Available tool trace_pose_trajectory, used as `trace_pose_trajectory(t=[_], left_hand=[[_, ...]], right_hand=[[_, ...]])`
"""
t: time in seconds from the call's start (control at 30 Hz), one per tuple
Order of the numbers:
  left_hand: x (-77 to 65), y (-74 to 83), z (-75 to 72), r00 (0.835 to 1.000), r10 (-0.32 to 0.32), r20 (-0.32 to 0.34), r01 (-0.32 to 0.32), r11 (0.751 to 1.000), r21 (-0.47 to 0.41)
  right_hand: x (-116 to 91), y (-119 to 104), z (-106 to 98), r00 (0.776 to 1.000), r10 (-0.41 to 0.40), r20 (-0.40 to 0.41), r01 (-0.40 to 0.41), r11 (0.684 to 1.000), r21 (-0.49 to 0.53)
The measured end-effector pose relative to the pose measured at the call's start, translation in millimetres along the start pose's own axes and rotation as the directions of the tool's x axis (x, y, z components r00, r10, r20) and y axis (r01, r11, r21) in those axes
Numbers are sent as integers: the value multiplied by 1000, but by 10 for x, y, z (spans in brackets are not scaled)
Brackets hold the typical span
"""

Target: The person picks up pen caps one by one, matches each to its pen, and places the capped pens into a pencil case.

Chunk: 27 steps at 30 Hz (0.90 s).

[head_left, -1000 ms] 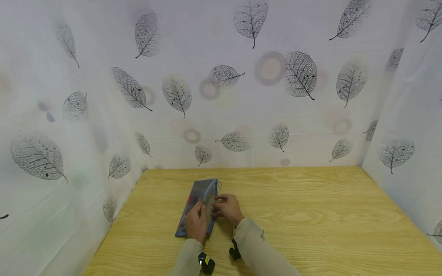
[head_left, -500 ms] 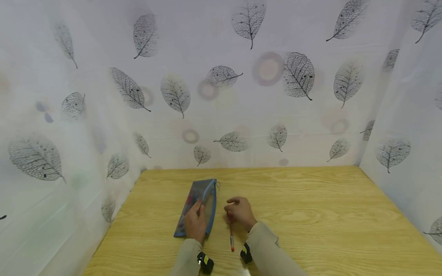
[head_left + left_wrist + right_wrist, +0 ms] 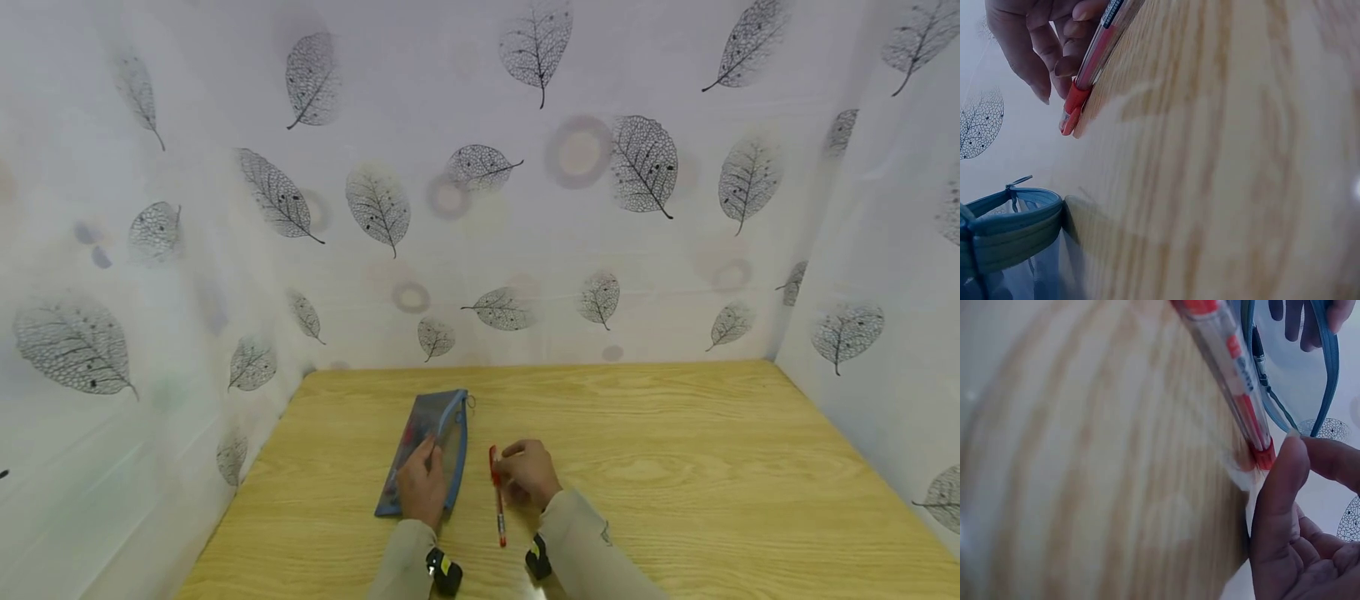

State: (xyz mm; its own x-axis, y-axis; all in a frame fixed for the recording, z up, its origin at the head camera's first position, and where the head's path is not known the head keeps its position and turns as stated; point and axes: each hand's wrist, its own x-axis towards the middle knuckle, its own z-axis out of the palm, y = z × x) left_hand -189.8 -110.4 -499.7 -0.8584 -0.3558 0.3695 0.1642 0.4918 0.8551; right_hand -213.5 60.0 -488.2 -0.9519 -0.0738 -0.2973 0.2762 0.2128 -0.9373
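A see-through zip pencil case (image 3: 457,454) with blue edging lies at the left of the table, its mouth gaping in both wrist views. My left hand (image 3: 422,486) grips the upper edge of that mouth between thumb and fingers. Right of the case lies a clear pen (image 3: 500,508) with a red cap (image 3: 1074,103) and red end. Beside its capped end is my right hand (image 3: 528,473), loosely bent. In the right wrist view the right thumb (image 3: 1282,487) and forefinger come close together, with the pen seen beyond them, apparently not held.
Inside the case is a dark pen (image 3: 1259,353), along with reddish items too blurred to name. The wood-grain table (image 3: 675,467) ends at a pale leaf-print sheet (image 3: 555,250) behind and at both sides. Each wrist carries a small black camera (image 3: 444,571).
My right hand has drawn away from the case's mouth to the right, and the pen now shows whole on the table. The left hand has kept its grip on the case.
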Motion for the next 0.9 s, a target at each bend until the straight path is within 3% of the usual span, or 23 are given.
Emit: trace_pose_trajectory(t=[0.5,0.9], left_hand=[[-2,-4,0,1000,0,3,0,1000,11],[-1,-4,-10,1000,19,14,-19,1000,15]], right_hand=[[10,27,37,999,-29,-27,26,994,-110],[-5,40,61,992,-121,-35,105,950,-295]])
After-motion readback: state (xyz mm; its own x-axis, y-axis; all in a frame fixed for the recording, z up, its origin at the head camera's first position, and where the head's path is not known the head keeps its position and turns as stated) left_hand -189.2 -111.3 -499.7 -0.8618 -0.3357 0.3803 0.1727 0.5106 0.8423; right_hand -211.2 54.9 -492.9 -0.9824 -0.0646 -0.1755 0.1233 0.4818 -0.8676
